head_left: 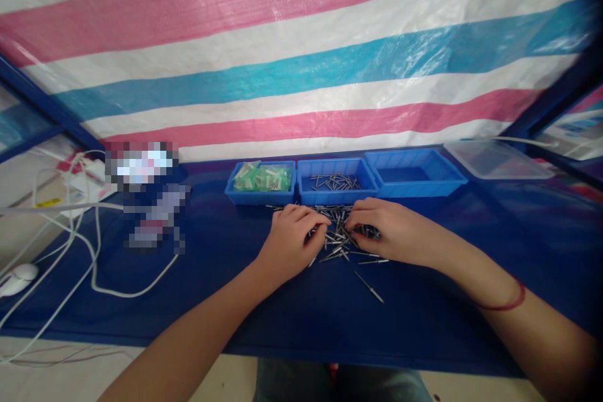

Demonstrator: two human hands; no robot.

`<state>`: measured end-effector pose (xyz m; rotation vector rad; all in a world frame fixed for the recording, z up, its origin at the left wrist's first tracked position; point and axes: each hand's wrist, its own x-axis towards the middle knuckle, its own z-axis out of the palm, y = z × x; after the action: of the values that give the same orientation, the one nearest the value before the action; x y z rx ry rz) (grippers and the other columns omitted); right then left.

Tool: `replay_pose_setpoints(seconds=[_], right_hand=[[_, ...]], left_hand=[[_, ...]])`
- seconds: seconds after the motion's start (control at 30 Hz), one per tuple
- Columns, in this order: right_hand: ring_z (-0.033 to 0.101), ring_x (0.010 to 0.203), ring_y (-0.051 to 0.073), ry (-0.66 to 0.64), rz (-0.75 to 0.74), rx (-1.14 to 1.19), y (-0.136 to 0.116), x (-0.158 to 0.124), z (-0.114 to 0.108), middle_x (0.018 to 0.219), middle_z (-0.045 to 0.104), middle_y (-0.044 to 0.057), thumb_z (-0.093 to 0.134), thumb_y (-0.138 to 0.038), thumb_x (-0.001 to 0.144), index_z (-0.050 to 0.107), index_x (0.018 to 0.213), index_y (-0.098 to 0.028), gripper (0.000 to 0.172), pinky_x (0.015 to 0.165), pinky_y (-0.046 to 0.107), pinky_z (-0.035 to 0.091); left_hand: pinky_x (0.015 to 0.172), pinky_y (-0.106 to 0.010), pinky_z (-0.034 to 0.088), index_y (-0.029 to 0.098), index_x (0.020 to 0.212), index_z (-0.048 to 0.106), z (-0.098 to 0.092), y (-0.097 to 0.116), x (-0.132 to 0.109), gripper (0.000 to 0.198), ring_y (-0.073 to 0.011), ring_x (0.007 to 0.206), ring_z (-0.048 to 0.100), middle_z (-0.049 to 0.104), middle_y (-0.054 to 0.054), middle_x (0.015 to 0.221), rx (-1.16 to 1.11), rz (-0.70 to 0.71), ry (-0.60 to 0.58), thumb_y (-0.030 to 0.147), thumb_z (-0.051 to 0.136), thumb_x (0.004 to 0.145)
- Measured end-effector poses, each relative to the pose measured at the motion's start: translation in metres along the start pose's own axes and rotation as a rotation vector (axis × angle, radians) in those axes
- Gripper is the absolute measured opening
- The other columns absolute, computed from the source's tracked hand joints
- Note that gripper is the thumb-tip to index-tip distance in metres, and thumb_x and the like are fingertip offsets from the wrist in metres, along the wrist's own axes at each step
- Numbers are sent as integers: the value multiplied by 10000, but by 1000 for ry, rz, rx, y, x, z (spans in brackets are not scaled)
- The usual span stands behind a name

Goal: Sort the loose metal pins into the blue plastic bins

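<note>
Nearest the viewer: bare forearms [207,326], rising from the lower edge; R wrist w/ thin red cord [516,301]. Below the table edge, denim-clad legs [296,383].

Centre: loose pile of metal pins [336,242] on the blue tabletop [217,301], btwn & partly under both hands, just in front of the bins. L hand [294,235]: fingers bent & held close together, thumb and index tips near each other at the pile's L side. R hand [391,229]: fingers curled, thumb & index arched w/ pins visible in the gap. Whether either hand pinches a pin: can't tell. One stray pin [369,287] lies apart, nearer the viewer, obliquely.

Containers, L to R: (a) L bin [259,198], blue plastic, w/ green and clear film packets [264,177], glossy, crumpled; (b) mid bin [339,191], same blue, w/ scattered pins [335,182], slim, straight, silvery; (c) R bin [419,189], rectangular, smooth blue floor in view. Beyond (c), translucent flat lid [499,160], rounded corners.

Backdrop: striped sheet [301,81], pink/white/blue, woven-looking, shiny, wrinkled. Far L: white cables [127,294], looped; white mouse [21,277], rounded.
</note>
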<state>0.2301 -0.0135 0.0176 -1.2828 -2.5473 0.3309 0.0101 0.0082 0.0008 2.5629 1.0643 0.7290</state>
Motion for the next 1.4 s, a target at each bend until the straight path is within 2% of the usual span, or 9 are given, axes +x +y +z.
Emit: replay_pose_setpoints(seconds=[0.2,0.47,0.63,0.77,1.07,1.23,1.4], right_hand=[[561,715,158,-1,4,-106,1,-2,0,754,597,30,568,-179,807,638,700,-200,130,682,284,411],[589,732,180,-18,38,-232,-1,-1,5,770,618,47,557,-189,828,673,745,-199,143,637,294,396],[610,777,188,-36,115,-191,-3,-2,7,827,623,50,549,-209,838,683,821,-210,136,625,285,405],[603,741,172,-60,166,-136,-3,0,9,830,612,40,527,-216,848,665,805,-212,144,614,276,406],[579,773,191,-40,89,-84,1,2,15,797,608,62,532,-187,834,657,796,-181,131,698,303,433],[591,757,180,-37,94,-5,3,-1,6,809,623,54,513,-192,851,679,849,-193,165,693,297,442],[606,789,168,32,88,90,8,-5,-6,855,653,38,479,-126,841,668,902,-209,216,727,291,437]], left_hand=[[838,-350,368,230,965,666,-2,1,-1,180,-199,958,559,690,-18,996,-7,-4,-8,234,491,920],[833,-350,371,233,969,670,-2,2,-1,182,-200,966,561,693,-22,989,-6,-4,-26,233,494,920],[842,-355,374,233,965,672,-1,2,-1,184,-201,969,563,694,-26,988,-6,1,-36,229,494,918],[842,-356,376,235,966,669,-1,2,-1,181,-198,966,560,694,-17,993,-3,3,-37,222,496,915],[852,-358,390,231,973,669,-1,1,-1,182,-199,968,559,693,-26,995,4,15,-32,229,497,914],[847,-357,383,235,971,671,-1,1,-1,180,-202,975,559,695,-26,989,-3,16,-31,236,500,915],[841,-355,377,230,966,669,-2,1,0,171,-203,980,559,694,-24,987,-3,21,-56,226,507,909]])
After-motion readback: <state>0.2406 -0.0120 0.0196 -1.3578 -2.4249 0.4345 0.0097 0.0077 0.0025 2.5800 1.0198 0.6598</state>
